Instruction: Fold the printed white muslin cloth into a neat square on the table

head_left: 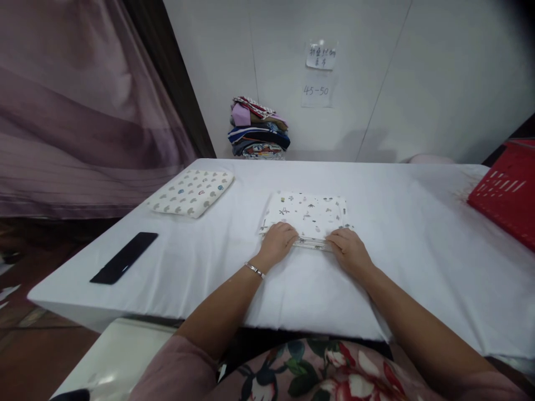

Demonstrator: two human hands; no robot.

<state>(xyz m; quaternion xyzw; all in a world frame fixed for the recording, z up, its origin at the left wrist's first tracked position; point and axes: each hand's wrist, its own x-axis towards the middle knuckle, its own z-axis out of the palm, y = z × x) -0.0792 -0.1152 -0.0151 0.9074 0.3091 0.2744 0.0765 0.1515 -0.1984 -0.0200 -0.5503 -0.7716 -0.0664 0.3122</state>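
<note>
A white cloth with small grey and dark prints (pixel 311 214) lies folded in several layers on the white-covered table (pixel 401 223). At its near left corner my left hand (pixel 278 240) grips the layered edge, fingers on top and the thumb side hidden. My right hand (pixel 348 248) pinches the same near edge further right. Between the two hands the stacked layers of the fold show. Another folded cloth, white with grey mushroom-like prints (pixel 190 192), rests to the left, touched by neither hand.
A black phone-like slab (pixel 124 259) lies at the table's left. Behind the table's far edge stands a pile of folded fabrics (pixel 259 131). A red plastic basket (pixel 507 189) is at the right edge. Paper signs (pixel 320 72) hang on the wall; a curtain (pixel 83 111) hangs at left.
</note>
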